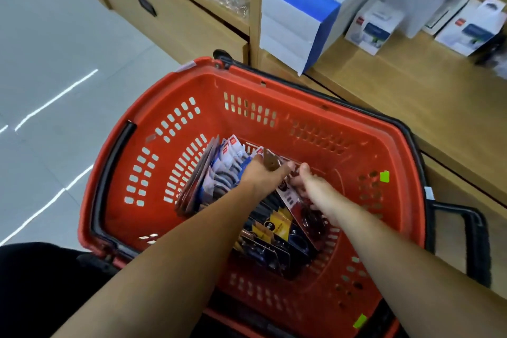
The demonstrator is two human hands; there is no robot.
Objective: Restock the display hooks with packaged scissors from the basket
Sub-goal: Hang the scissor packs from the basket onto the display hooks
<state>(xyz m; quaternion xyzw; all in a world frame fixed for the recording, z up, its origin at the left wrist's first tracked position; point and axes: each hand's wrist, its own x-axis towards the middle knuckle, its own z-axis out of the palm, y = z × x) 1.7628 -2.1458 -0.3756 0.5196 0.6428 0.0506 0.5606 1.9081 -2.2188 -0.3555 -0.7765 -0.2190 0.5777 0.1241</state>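
A single view is given, taken from a wide-angle camera worn on the person's head. It is pointed forward and steeply down, and is held close above a red shopping basket (214,85), by which the middle and lower frame are filled. Grey tiled floor (55,35) is taken in at the left, wooden shelving (411,85) at the upper right, its edges running diagonally.

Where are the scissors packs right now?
Head view, centre: the packs stand in the red basket beside the shelf, with the left hand and right hand gripping one pack.
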